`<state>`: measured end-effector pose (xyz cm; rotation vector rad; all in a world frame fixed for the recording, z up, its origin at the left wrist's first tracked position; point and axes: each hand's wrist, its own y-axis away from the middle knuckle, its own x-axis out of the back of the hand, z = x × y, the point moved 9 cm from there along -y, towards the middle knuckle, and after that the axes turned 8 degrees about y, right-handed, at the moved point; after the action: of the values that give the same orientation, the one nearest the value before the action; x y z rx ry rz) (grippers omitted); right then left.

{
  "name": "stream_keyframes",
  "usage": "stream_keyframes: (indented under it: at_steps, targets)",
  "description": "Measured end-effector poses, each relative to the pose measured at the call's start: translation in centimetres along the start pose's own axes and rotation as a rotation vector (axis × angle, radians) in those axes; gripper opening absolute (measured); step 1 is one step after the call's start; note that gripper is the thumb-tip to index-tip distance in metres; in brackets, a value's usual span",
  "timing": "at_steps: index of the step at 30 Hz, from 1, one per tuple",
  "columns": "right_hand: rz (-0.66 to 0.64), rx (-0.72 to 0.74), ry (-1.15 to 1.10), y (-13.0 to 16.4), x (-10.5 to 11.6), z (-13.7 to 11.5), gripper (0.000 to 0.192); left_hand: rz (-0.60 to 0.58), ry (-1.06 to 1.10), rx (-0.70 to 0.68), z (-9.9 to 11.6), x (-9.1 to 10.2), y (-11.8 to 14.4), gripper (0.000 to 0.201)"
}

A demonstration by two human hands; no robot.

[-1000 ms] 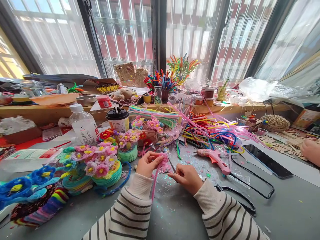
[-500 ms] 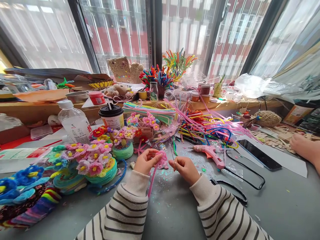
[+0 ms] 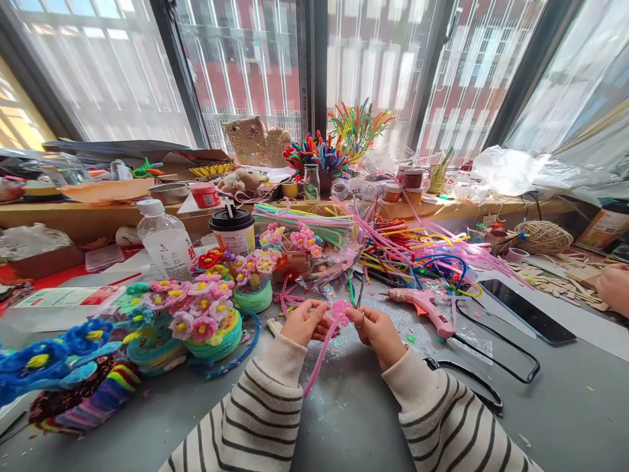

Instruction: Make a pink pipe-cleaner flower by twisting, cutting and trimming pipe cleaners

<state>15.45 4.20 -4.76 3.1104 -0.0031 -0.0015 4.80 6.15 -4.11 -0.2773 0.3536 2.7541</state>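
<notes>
A small looped pink pipe-cleaner flower (image 3: 339,311) is between my two hands, its long fuzzy stem (image 3: 318,364) hanging down toward me. My left hand (image 3: 305,322) is closed, its thumb and fingers pinching the flower's left edge. From the other side, the fingertips of my right hand (image 3: 377,333) grip the petals. A thin dark metal piece (image 3: 361,292) sticks up beside the right fingers; its kind is hard to make out. Behind the left hand, a pink pipe-cleaner star shape (image 3: 287,295) lies on the grey table (image 3: 344,426).
Pipe-cleaner flower pots (image 3: 213,337) crowd the left, near a water bottle (image 3: 164,246) and lidded cup (image 3: 234,233). A pink glue gun (image 3: 425,308), black handles (image 3: 474,387) and a phone (image 3: 528,311) lie right. Another person's hand (image 3: 614,288) shows at the right edge.
The flower has gone from my left hand alone to between both hands. My right hand has moved in to grip it. The view has shifted slightly left.
</notes>
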Motion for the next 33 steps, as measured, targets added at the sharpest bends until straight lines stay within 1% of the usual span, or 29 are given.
stream_keyframes:
  at_steps: [3, 4, 5, 7, 9, 12, 16, 19, 22, 25, 29, 33]
  targets:
    - [-0.005, -0.079, -0.137, 0.0, -0.1, 0.8, 0.032, -0.101, -0.041, 0.016, 0.1, -1.3, 0.5, 0.036]
    - [-0.022, -0.091, -0.156, 0.1, -0.3, 0.9, 0.032, -0.145, -0.072, 0.030, -0.1, -1.8, 0.8, 0.036]
    - [-0.038, -0.094, -0.161, 0.1, -0.5, 0.9, 0.032, -0.212, -0.086, 0.028, -0.1, -2.6, 1.1, 0.038]
    - [-0.052, -0.085, -0.150, 0.2, -0.7, 0.8, 0.033, -0.302, -0.095, 0.018, -0.2, -3.6, 1.5, 0.041]
    - [-0.055, -0.069, -0.117, 0.3, -0.8, 0.7, 0.035, -0.250, -0.113, -0.051, 0.3, -3.2, 1.3, 0.033]
    - [-0.061, -0.050, -0.063, 0.4, -1.1, 0.5, 0.036, -0.115, -0.125, -0.144, 1.0, -2.0, 0.9, 0.027]
    - [-0.077, -0.037, 0.003, 0.5, -1.5, 0.3, 0.035, -0.025, -0.114, -0.164, 1.3, -1.1, 0.8, 0.025]
    - [-0.066, -0.015, 0.036, 0.4, -1.3, 0.2, 0.035, 0.026, -0.114, -0.157, 1.5, -0.6, 0.8, 0.024]
    - [-0.060, 0.050, 0.115, 0.4, -1.2, -0.4, 0.035, 0.106, -0.041, -0.169, 1.7, 0.4, 0.7, 0.024]
    - [-0.115, 0.107, 0.237, 0.8, -1.9, -0.9, 0.037, 0.211, 0.070, -0.205, 2.0, 1.6, 0.6, 0.024]
    - [-0.153, 0.124, 0.368, 1.2, -2.8, -1.0, 0.043, 0.210, 0.108, -0.215, 2.2, 1.7, 0.4, 0.024]
    - [-0.177, 0.134, 0.440, 1.5, -3.2, -1.0, 0.047, 0.266, 0.079, -0.290, 2.8, 2.1, 0.6, 0.022]
